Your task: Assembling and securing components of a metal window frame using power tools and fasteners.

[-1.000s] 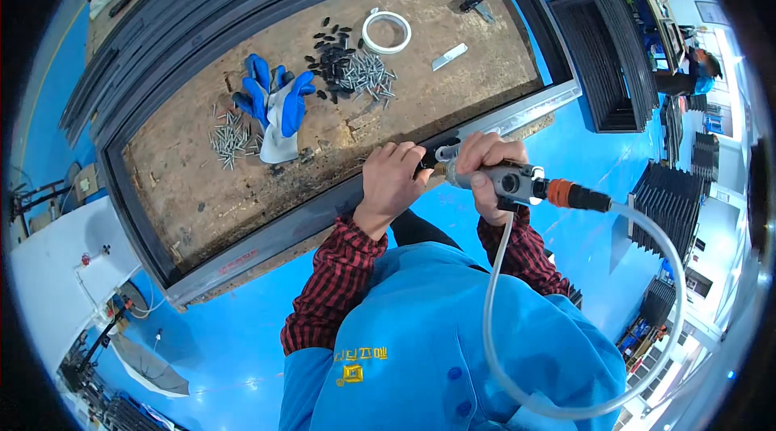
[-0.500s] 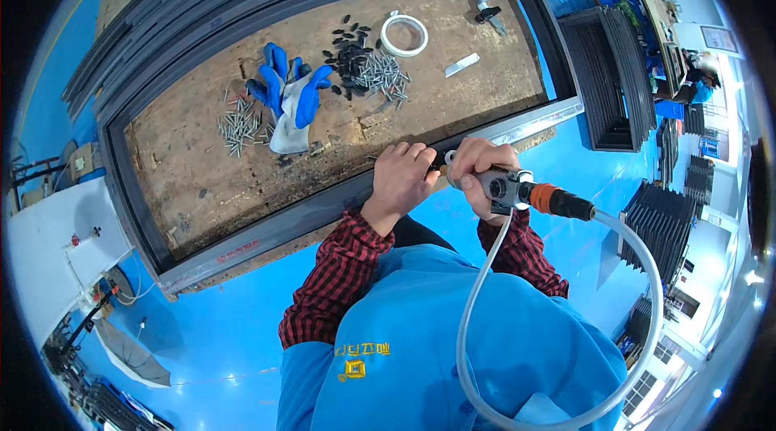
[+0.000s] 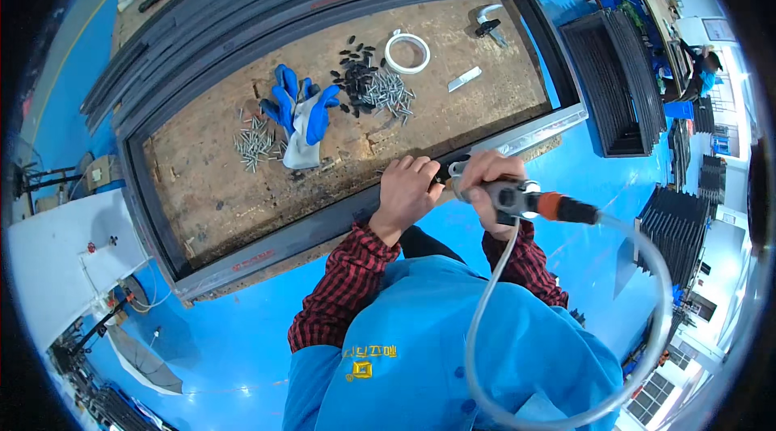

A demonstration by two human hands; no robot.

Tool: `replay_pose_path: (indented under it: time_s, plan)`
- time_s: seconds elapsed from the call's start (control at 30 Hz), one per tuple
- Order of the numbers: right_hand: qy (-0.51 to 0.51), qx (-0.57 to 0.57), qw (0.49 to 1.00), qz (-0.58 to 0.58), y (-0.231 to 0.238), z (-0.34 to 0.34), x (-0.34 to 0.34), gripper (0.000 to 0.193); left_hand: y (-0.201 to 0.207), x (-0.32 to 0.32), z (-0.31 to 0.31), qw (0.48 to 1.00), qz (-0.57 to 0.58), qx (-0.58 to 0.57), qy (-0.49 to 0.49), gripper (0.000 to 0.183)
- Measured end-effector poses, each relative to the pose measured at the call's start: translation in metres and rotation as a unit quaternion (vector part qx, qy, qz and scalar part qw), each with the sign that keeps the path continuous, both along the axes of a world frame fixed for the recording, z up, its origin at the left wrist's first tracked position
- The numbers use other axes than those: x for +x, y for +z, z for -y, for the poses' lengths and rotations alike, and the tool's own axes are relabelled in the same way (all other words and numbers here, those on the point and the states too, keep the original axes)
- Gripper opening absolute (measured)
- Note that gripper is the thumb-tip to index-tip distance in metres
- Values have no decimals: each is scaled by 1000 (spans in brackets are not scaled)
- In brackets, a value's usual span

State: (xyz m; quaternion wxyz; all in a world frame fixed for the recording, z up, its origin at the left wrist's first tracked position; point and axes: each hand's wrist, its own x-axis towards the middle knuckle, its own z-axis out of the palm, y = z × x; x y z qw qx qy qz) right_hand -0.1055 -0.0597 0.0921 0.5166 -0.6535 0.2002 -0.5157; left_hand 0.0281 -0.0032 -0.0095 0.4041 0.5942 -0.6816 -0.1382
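My right hand (image 3: 489, 175) is wrapped round a silver-grey air-powered hand tool (image 3: 514, 198) with an orange and black hose fitting. Its nose points left toward my left hand, over the near rail of a dark grey metal frame (image 3: 323, 225). My left hand (image 3: 404, 195) rests at that rail with fingers and thumb curled together beside a small black piece (image 3: 442, 176). What lies inside its fingers is mostly hidden. Inside the frame, on the wooden tabletop, are a blue and white glove pair (image 3: 304, 124), piled screws (image 3: 388, 94) and small black plastic parts (image 3: 356, 79).
A clear hose (image 3: 664, 302) loops from the tool down past my blue apron. Within the frame also lie more screws (image 3: 255, 145), a white tape roll (image 3: 402, 70), a white strip (image 3: 465, 79) and a hammer-like tool (image 3: 490, 27). Stacked frames (image 3: 602, 88) stand at the right.
The view has tilted slightly, shifting the table down and right. The tool's nose has drawn a little away from my left hand. Both hands keep their closed shape.
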Motion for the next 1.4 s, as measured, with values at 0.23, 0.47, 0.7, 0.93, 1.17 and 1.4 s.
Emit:
replay_pose_path:
  time_s: [0.23,0.47,0.7,0.93,1.17,1.4]
  plan:
    - [-219,243,944,35,20,16,-60,20,13,-12,4,1000,-3,16,14,37]
    - [-210,378,888,-156,-32,11,-98,18,5,-37,28,999,-26,16,-12,36]
    - [-178,294,911,-228,-49,40,-109,20,8,-36,28,997,-39,64,-2,34]
    - [-74,403,912,36,-2,168,-136,21,3,-43,25,999,-16,41,30,32]
    - [-129,558,800,179,-99,274,-115,28,-4,-42,24,998,-15,38,45,33]
    - [-152,575,801,-66,-122,246,-76,32,14,-55,4,987,27,28,154,38]
